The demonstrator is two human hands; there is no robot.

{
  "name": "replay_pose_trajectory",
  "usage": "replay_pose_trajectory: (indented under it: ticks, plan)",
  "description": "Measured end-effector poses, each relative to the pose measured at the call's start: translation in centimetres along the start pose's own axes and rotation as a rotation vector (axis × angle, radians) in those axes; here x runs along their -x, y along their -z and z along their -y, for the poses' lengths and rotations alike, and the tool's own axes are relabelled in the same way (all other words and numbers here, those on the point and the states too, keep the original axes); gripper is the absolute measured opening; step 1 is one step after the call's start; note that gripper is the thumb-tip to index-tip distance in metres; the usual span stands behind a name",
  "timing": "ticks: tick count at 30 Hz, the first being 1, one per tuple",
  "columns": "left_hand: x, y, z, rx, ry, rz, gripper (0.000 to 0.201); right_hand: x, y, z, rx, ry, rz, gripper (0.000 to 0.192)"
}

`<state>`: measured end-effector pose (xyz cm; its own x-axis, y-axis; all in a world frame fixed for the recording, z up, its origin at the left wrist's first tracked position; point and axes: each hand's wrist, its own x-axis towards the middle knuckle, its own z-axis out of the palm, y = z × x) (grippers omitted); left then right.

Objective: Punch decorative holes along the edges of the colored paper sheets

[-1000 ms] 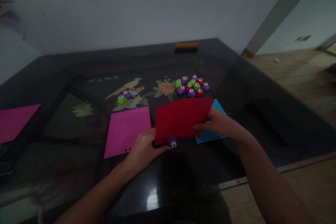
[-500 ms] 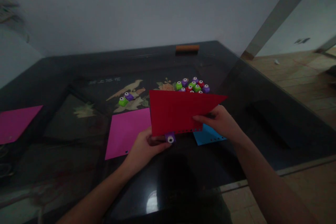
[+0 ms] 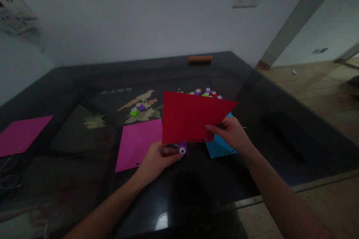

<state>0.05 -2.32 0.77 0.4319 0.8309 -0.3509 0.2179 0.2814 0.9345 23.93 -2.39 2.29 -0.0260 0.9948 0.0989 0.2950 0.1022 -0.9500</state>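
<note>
My left hand [image 3: 159,156] grips a small purple craft punch [image 3: 182,148] with a star mark on its white button, at the lower left edge of the red paper. The red paper [image 3: 190,117] is held up and tilted by my right hand [image 3: 234,134], its thumb on the front face. A row of small punched holes runs along the paper's lower edge. Behind it, a blue sheet [image 3: 220,146] with a few holes lies partly hidden. A pink sheet [image 3: 137,142] with a hole near its bottom edge lies beside my left hand.
Several green, purple and red punches [image 3: 208,91] cluster behind the red paper, partly covered. A green punch [image 3: 134,112] and a purple punch [image 3: 140,106] sit farther left. Another pink sheet [image 3: 24,134], glasses [image 3: 9,175], a brown roll [image 3: 200,59] and a dark flat object [image 3: 284,134] lie on the glossy table.
The view has tipped up slightly, so the scene sits lower. The red paper's face is turned more toward me and hides more of the punches behind; both hands keep their grip.
</note>
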Motion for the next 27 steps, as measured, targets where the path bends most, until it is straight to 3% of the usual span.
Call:
replay_pose_trajectory:
  ticks: [8,13,18,22,27]
  plan:
    - [-0.2,0.0,0.1,0.089,-0.039,-0.008,0.037,-0.1,-0.1,-0.1,-0.074,0.004,-0.048,0.019]
    - [-0.5,0.2,0.0,0.089,-0.146,0.016,0.047,-0.4,0.4,-0.5,-0.185,0.001,-0.16,0.023]
    - [-0.8,0.4,0.0,-0.01,-0.261,-0.057,0.043,-0.6,0.9,-0.8,-0.389,0.001,-0.294,0.031]
    - [-0.7,0.7,-0.4,-0.156,-0.348,-0.115,0.041,-0.4,2.5,-0.5,-0.47,0.061,-0.411,0.029]
    - [-0.5,1.0,-2.4,-0.375,-0.466,-0.194,0.044,-0.2,6.6,-0.5,-0.482,0.085,-0.598,0.024]
